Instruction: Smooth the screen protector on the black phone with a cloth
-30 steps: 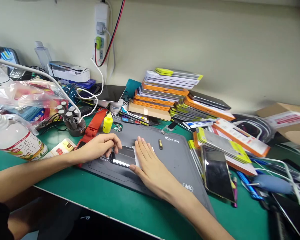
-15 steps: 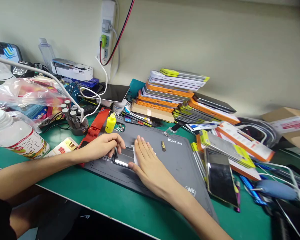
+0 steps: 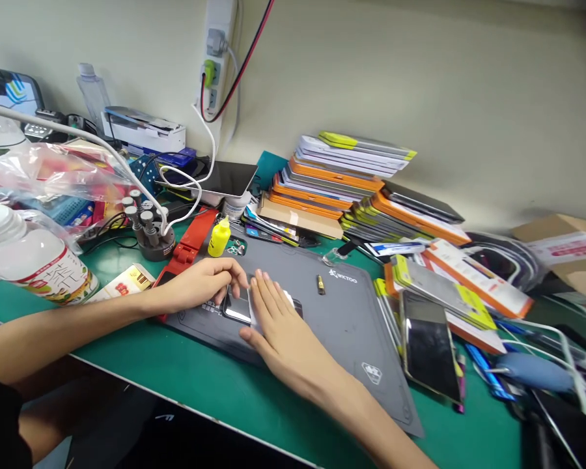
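Observation:
A dark, glossy phone [image 3: 236, 309] lies on a grey work mat [image 3: 346, 326]. My right hand [image 3: 286, 329] rests flat across it, fingers outstretched and pressed on a white wipe [image 3: 254, 318] that is mostly hidden underneath. At the phone's left end, my left hand [image 3: 208, 283] has its fingers curled down against the edge. A yellow bottle [image 3: 219, 238] stands just beyond the left hand, by a red hinged holder [image 3: 188, 245]. To the right of the right hand lies a small brass-coloured brush-like piece [image 3: 321, 284].
Stacked flat packages [image 3: 332, 176] line the wall. On the right are another phone [image 3: 430, 345], boxed parts [image 3: 444, 290] and a blue-handled tool [image 3: 537, 371]. A screwdriver stand [image 3: 156, 244], a large white-capped bottle [image 3: 41, 260] and a white cable [image 3: 97, 140] occupy the left.
My right hand has slid left along the phone with the wipe, so the phone's right end now shows. My left hand stays at its left end. The view has shifted slightly.

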A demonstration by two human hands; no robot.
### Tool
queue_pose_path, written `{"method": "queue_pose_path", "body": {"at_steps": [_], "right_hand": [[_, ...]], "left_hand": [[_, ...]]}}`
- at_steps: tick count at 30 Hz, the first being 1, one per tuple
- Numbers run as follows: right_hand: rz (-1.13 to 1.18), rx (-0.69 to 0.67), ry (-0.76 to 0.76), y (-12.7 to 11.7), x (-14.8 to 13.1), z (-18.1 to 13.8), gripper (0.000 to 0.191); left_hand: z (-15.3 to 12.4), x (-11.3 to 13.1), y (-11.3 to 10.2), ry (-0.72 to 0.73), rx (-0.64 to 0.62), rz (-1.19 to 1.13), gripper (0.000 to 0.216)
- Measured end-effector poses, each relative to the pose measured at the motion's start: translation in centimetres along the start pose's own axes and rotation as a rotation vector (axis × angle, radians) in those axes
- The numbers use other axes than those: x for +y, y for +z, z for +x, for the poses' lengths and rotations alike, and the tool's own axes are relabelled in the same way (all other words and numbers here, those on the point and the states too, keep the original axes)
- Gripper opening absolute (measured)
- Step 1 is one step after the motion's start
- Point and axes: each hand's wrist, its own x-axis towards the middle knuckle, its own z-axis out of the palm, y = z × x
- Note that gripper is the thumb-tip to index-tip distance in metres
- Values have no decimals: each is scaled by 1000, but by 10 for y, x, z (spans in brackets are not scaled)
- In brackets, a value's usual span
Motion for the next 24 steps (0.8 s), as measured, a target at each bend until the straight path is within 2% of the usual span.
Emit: {"method": "queue_pose_path", "body": {"at_steps": [4, 6, 9, 13, 16, 19, 24], "right_hand": [[40, -8, 45, -12, -5, 31, 92], [42, 4, 29, -11, -11, 30, 95], [43, 42, -37, -2, -21, 13, 95], [32, 35, -60, 4, -29, 8, 95], [23, 20, -30, -3, -29, 32, 100], [20, 62, -12, -10, -32, 51, 102], [64, 102, -31, 0, -56, 37, 108]], "left_hand": [[1, 0, -2, 0, 55, -46, 16], [2, 0, -4, 1, 114, -83, 14], [3, -1, -5, 0, 179, -139, 10], [3, -3, -6, -3, 183, -173, 11], [3, 0, -6, 14, 194, -176, 11], [2, 4, -6, 30, 204, -165, 11], [3, 3, -7, 30, 213, -168, 12]]}}
